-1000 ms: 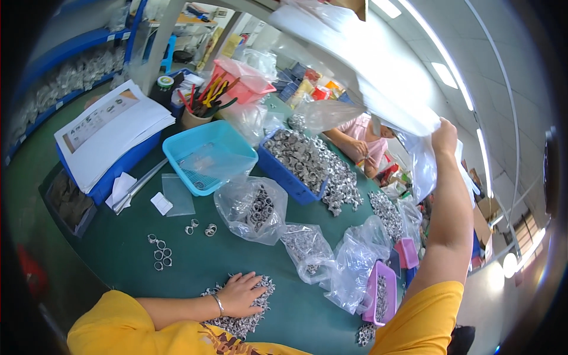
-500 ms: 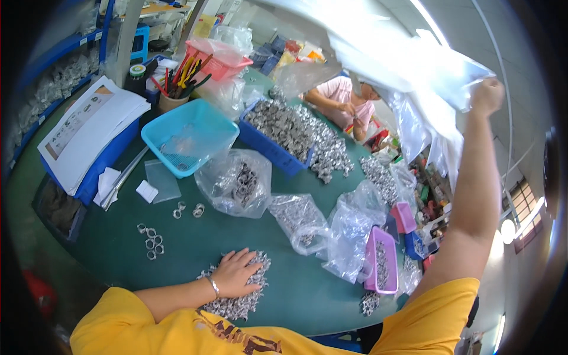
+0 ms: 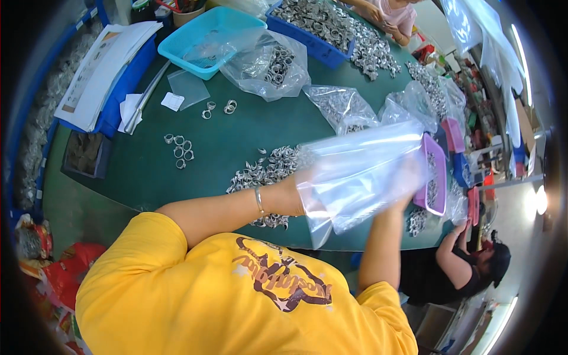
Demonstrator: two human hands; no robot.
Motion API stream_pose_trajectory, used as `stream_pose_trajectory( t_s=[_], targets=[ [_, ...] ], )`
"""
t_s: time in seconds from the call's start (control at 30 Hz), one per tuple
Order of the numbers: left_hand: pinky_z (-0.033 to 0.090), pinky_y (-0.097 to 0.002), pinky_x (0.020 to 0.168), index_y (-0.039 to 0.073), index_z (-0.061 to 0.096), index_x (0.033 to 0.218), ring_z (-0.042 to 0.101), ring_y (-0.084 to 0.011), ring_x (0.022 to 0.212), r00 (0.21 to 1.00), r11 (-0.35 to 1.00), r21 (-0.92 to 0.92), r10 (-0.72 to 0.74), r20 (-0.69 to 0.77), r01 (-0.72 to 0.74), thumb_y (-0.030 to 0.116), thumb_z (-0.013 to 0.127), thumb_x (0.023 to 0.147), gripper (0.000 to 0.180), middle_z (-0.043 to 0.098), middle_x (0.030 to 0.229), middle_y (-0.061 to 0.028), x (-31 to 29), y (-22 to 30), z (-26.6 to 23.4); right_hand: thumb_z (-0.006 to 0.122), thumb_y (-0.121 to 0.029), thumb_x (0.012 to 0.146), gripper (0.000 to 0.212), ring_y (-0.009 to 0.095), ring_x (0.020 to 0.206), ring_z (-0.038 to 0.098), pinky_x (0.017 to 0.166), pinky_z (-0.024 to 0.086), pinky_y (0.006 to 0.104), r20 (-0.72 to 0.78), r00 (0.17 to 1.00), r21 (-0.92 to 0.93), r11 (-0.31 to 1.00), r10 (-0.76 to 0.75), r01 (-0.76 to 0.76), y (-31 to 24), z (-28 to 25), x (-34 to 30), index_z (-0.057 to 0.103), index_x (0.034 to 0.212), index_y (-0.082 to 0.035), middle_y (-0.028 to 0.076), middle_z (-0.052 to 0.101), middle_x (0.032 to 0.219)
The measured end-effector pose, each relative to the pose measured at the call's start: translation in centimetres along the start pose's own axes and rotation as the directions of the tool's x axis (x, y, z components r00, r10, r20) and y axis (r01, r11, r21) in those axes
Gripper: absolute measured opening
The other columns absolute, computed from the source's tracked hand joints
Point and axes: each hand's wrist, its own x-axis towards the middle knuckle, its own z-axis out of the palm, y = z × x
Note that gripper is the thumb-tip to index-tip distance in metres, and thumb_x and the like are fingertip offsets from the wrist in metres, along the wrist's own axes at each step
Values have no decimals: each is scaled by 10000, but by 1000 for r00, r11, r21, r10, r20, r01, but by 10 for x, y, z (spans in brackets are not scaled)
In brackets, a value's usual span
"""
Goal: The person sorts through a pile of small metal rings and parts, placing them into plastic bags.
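A clear plastic bag [image 3: 355, 171], blurred by motion, stretches between my two hands above the near part of the green table. My right hand [image 3: 408, 180] grips its right side, smeared and seen through the film. At the bag's left edge is my left hand [image 3: 290, 195], with a bracelet on the wrist; its fingers are hidden behind the plastic. Below and beside that hand lies a pile of small silvery metal rings [image 3: 263, 171]. Several larger rings [image 3: 180, 152] are grouped further left.
A turquoise basket [image 3: 204, 70], a blue bin [image 3: 331, 58] heaped with metal parts and filled bags [image 3: 340, 106] stand across the table [image 3: 236, 133]. A purple tray [image 3: 441, 204] is at right. More plastic [image 3: 491, 53] hangs upper right. Two other people sit nearby.
My right hand has come down from overhead, bringing a clear bag over the table. My left hand has lifted off the flattened pile toward the bag. The view has shifted.
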Motion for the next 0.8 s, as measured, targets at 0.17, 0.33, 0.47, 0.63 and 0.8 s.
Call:
stream_pose_trajectory(
  t_s=[0.17,0.33,0.47,0.63,0.8],
  targets=[
    [360,-527,1015,89,306,1426,379,-270,1323,974,655,-730,-220,59,193,811,521,679,1060,412,1399,-108,-8,9,-2,524,-125,935,239,216,831,611,724,522,341,-174,949,185,955,262,-230,43,25,-47,567,1037,87,147,626,959],
    [501,-395,890,24,463,1296,528,-268,1190,893,723,-629,-438,-99,285,230,657,876,507,516,1302,-141,-13,12,-15,514,-90,921,121,122,621,551,507,458,253,-41,843,479,751,537,-455,51,15,-65,544,961,20,57,587,776],
    [503,-342,854,14,534,1205,573,-228,1114,795,758,-523,-564,-223,391,224,623,903,379,589,1192,-106,-11,-1,-22,517,-70,916,172,128,566,544,473,472,264,126,823,445,710,554,-546,36,21,-96,505,1065,15,74,589,774],
    [523,-311,799,17,608,1102,648,-204,940,738,696,-605,-626,-250,386,195,596,919,256,658,1021,-95,1,6,-7,552,-50,905,362,134,602,605,483,483,245,197,842,336,772,503,-540,15,19,-117,406,1233,-7,101,632,800],
    [509,-286,685,29,692,899,644,-167,781,838,907,-121,-420,-348,405,242,708,829,225,676,942,-79,5,2,-9,760,-25,651,1015,290,1179,466,950,389,394,44,992,-265,959,115,-100,21,12,-116,157,1465,-83,184,379,1375]
  ],
)
